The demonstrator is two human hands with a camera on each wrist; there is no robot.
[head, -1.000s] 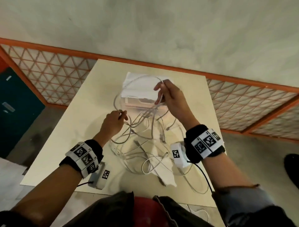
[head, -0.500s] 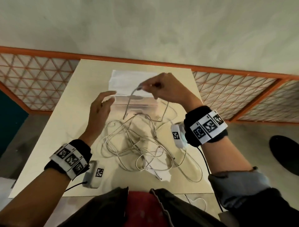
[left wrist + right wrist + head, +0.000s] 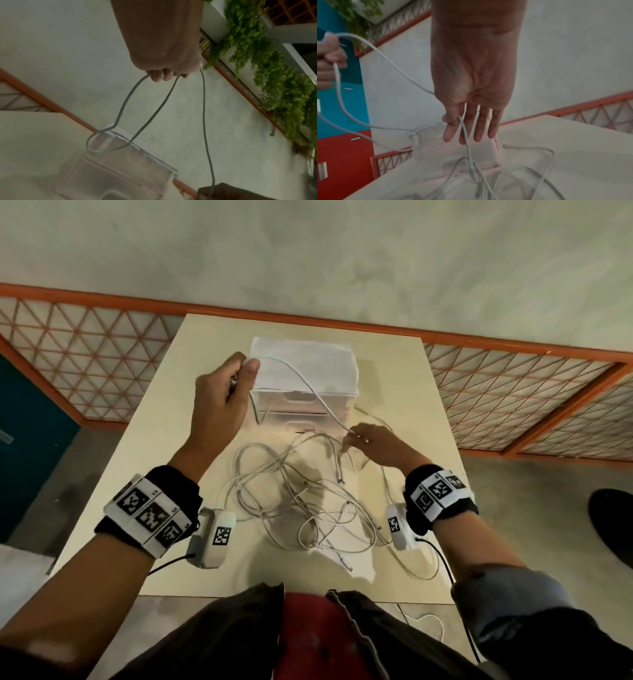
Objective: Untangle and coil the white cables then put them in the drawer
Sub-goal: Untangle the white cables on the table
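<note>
A tangle of white cables (image 3: 308, 501) lies on the cream table (image 3: 144, 467), in front of a clear plastic drawer unit (image 3: 305, 378). My left hand (image 3: 241, 373) is raised beside the unit's left corner and grips one white cable (image 3: 137, 108), with a loop hanging from its curled fingers (image 3: 163, 75). That cable arcs across the unit down to my right hand (image 3: 351, 436), which pinches it between thumb and forefinger (image 3: 452, 121) just above the tangle. The cable's plug end (image 3: 471, 170) dangles below the right hand's other, straight fingers.
A white sheet of paper (image 3: 356, 563) lies under the tangle's near side. Another white cable (image 3: 424, 625) hangs off the table's front edge. An orange lattice railing (image 3: 513, 392) runs behind the table, and a dark shoe (image 3: 613, 525) is on the floor at right.
My left hand, open and reaching before, now grips the cable up by the drawer unit. My right hand came down from the unit's top to the tangle, still pinching the cable.
</note>
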